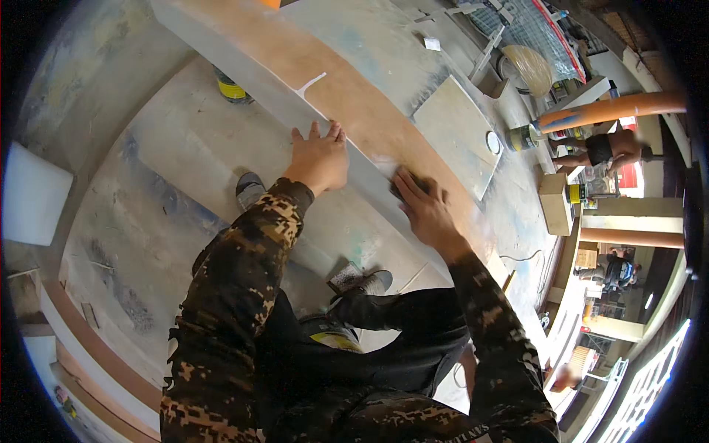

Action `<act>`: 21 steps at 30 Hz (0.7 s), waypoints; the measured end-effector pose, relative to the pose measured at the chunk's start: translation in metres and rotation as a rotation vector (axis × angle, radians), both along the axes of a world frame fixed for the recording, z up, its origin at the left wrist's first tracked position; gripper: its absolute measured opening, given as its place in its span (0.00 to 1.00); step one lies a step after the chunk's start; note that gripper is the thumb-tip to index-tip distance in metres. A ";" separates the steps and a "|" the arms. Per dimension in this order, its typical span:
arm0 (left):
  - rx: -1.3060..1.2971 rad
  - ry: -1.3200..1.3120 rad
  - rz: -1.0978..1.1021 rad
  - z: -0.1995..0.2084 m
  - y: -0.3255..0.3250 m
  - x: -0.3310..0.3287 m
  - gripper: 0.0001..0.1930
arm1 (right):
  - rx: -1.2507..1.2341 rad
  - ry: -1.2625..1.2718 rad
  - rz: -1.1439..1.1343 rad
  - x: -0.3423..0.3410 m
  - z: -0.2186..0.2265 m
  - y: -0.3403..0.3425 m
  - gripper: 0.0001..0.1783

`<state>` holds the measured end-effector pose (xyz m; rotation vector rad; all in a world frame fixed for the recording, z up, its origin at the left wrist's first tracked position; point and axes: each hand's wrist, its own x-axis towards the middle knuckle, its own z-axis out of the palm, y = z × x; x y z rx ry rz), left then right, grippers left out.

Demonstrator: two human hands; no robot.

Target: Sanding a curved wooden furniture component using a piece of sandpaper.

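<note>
A long curved panel [347,81] crosses in front of me, with a brown top face and a pale grey side. A white filler-like streak [311,85] marks its top near the edge. My left hand [319,157] rests on that edge with its fingers spread, holding nothing. Farther right along the same edge, my right hand [428,214] presses a small dark pad [424,184] against the panel. The fingers cover most of the pad, so its exact kind is unclear. Pale dust lies on the brown face around it.
Under the panel stands a can with a yellow band [232,90]. A flat pale board [458,129] lies beyond the panel, with a round white lid [494,142] on it. A white block [35,193] stands at the left. Another person [609,148] is at the far right.
</note>
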<state>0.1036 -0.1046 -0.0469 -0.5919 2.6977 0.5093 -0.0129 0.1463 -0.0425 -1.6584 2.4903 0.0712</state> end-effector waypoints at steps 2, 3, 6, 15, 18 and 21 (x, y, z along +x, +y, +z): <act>-0.009 0.016 -0.058 0.008 0.006 -0.009 0.44 | 0.009 -0.023 -0.044 -0.003 0.000 0.016 0.35; -0.014 0.012 -0.054 0.007 0.005 -0.006 0.44 | -0.013 0.019 -0.063 0.003 -0.002 0.004 0.36; -0.006 0.033 -0.044 0.005 0.007 -0.007 0.43 | -0.110 0.052 -0.098 0.006 -0.006 -0.056 0.36; 0.005 -0.008 -0.080 0.009 0.001 -0.004 0.40 | -0.074 0.005 -0.156 -0.026 -0.001 -0.015 0.32; 0.002 -0.011 -0.053 0.008 0.000 -0.001 0.39 | -0.061 0.116 -0.116 -0.010 0.002 -0.025 0.30; 0.005 0.004 -0.046 0.009 -0.002 0.000 0.38 | -0.003 0.189 -0.110 -0.003 0.000 -0.026 0.28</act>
